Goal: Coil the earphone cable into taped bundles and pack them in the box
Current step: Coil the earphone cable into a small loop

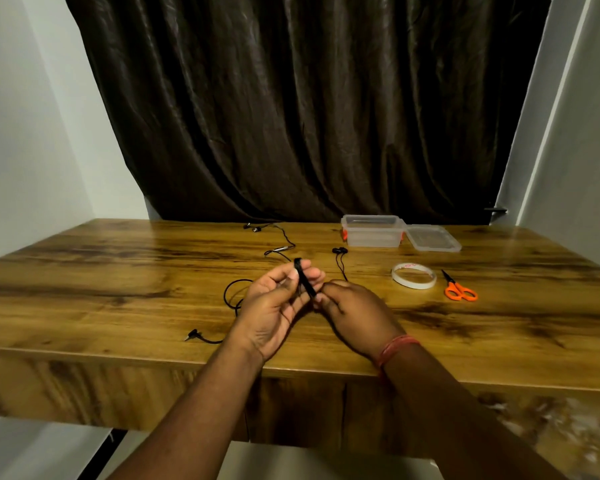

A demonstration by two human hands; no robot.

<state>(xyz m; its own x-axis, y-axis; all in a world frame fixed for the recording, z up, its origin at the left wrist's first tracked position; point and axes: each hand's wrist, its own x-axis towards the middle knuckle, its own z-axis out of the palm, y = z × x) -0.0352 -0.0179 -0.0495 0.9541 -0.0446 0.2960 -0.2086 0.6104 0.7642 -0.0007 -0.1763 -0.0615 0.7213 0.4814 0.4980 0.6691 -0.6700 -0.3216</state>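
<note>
Dim, warm indoor light from above, soft sheen on the glossy wood-grain tabletop point(118, 271), folds of the dark brown satin curtain point(309, 109) faintly glinting behind it, wide-angle bowing at the edges, smeared blur below the tabletop's right corner, centre sharp

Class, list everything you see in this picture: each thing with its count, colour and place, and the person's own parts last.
Coiled cable: one, black, held between both hands.
Loose earphones: one set, black, far centre of table.
Earbuds: pair, black, beyond the right hand.
Plug: one, black, near edge, left.
Box: one, clear, open, far right.
Lid: one, clear, right of box.
Tape roll: one, white, right.
Scissors: one, orange handles, right of tape.
Table: one, brown wood.
Curtain: one, dark brown, behind.
Left hand: holds the coil.
Right hand: pinches the coil's lower end.
</note>
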